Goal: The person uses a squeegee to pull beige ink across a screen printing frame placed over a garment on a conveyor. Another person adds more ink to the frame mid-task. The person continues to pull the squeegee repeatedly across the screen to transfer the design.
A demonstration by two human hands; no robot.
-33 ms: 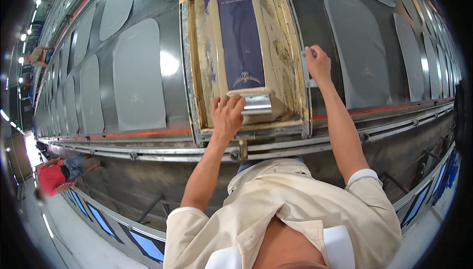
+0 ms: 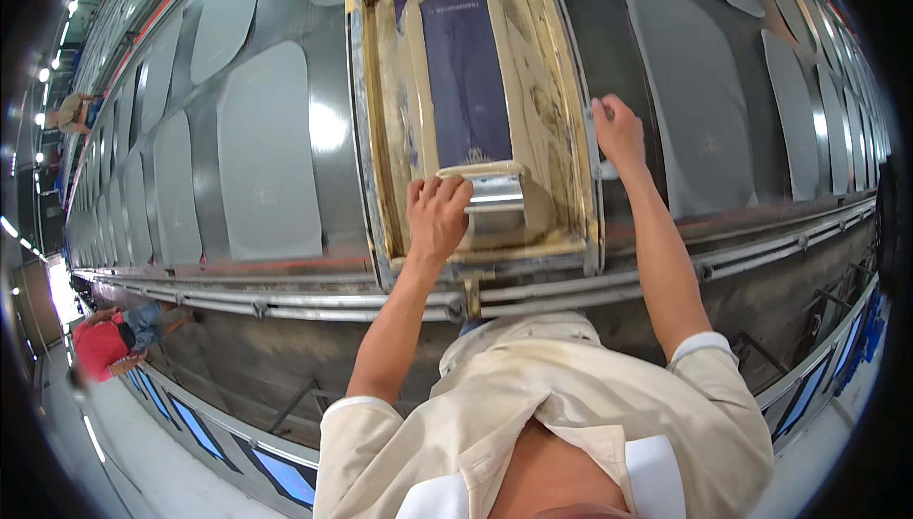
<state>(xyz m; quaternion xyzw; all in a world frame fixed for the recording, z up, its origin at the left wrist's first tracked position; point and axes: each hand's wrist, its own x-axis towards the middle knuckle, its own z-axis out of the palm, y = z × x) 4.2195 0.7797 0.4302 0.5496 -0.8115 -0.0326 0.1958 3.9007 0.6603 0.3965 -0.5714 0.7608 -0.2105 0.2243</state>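
Note:
A silk-screen frame (image 2: 364, 153) with metal sides and a tan, ink-stained border lies on the dark table. Its long purple mesh window (image 2: 466, 82) carries small lettering at the far end and a pale emblem near the close end. My left hand (image 2: 439, 213) is closed round the left end of a metal-bladed squeegee (image 2: 496, 193), which lies across the near end of the window and partly covers the emblem. Tan ink lines its far edge. At the frame's right side my right hand (image 2: 618, 131) has its fingers curled against the metal edge; the exact grip is partly hidden.
Rounded grey panels (image 2: 266, 148) lie in rows on both sides, including a large one (image 2: 689, 101) right of the frame. A metal rail (image 2: 314, 305) borders the table's near edge. One person in red (image 2: 100, 343) stands at left; another (image 2: 71, 112) is farther off.
The squeegee and my left hand have moved slightly away from my body over the mesh, so the emblem is now partly covered. My right hand stays at the frame's side.

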